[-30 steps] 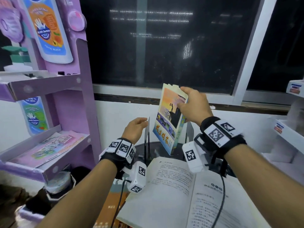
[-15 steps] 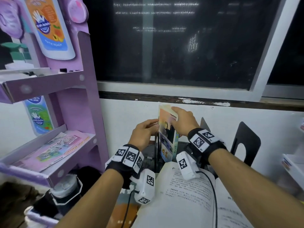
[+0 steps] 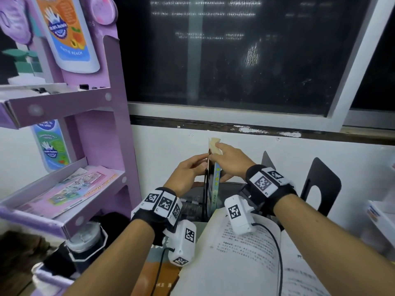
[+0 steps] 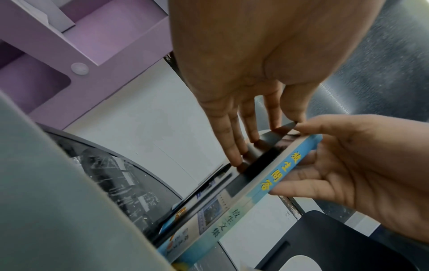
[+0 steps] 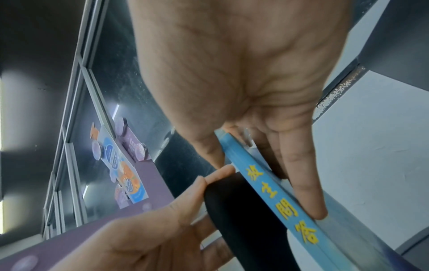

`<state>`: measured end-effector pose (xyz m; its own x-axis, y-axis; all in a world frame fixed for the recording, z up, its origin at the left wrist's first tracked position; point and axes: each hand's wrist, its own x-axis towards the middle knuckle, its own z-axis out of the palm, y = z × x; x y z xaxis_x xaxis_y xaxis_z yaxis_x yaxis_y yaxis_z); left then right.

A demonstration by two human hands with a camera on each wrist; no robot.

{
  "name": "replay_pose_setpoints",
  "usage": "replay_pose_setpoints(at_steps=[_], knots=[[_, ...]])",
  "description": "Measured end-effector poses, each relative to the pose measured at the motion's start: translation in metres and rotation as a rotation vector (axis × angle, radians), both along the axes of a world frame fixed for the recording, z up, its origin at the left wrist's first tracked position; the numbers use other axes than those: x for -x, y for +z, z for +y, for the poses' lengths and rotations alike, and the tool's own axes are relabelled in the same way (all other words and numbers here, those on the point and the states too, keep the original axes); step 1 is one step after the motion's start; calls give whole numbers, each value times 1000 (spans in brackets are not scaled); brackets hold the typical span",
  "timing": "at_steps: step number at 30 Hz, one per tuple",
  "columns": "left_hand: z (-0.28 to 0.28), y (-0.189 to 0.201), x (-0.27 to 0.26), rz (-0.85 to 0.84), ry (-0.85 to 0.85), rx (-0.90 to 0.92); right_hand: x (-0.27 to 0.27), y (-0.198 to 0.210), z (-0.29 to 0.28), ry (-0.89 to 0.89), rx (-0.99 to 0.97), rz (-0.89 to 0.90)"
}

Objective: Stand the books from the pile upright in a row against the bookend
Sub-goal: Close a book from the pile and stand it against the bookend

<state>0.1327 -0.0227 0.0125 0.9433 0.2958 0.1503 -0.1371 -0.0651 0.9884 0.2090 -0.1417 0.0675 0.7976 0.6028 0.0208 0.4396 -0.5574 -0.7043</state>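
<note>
Purple shelf (image 3: 102, 133) left, open book (image 3: 245, 253) on the pile in front. Blue-spined book (image 3: 215, 184) upright against black bookend (image 3: 205, 189). Right hand (image 3: 230, 161) grips it; left hand (image 3: 186, 174), fingers straight, braces bookend. Step: seating first book. Next: release, check it stands, grab another.

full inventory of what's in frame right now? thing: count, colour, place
book: 1, blue spine with yellow lettering, upright against the near bookend
bookend: 1, black, seen edge-on left of the book
spare bookends: 2, black, by the white wall to the right
open book: 1, white pages, flat in the foreground
flat book: 1, orange cover, under the open book's left edge
display shelf: 1, purple, left, leaflets on its lower tier
window: 1, dark, above the wall
left hand: straight fingers pressing the bookend
right hand: grips the book near its top
</note>
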Motion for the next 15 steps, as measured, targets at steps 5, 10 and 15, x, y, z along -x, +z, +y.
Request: replay_pose_setpoints(at_steps=[5,10,15], knots=[[6,-4,11,-19,-34,37,9,0,0,32,-39,94],[9,-9,13,-53,37,58,16,-2,5,52,-41,120],[9,-12,14,-60,26,36,18,-2,5,59,-60,154]])
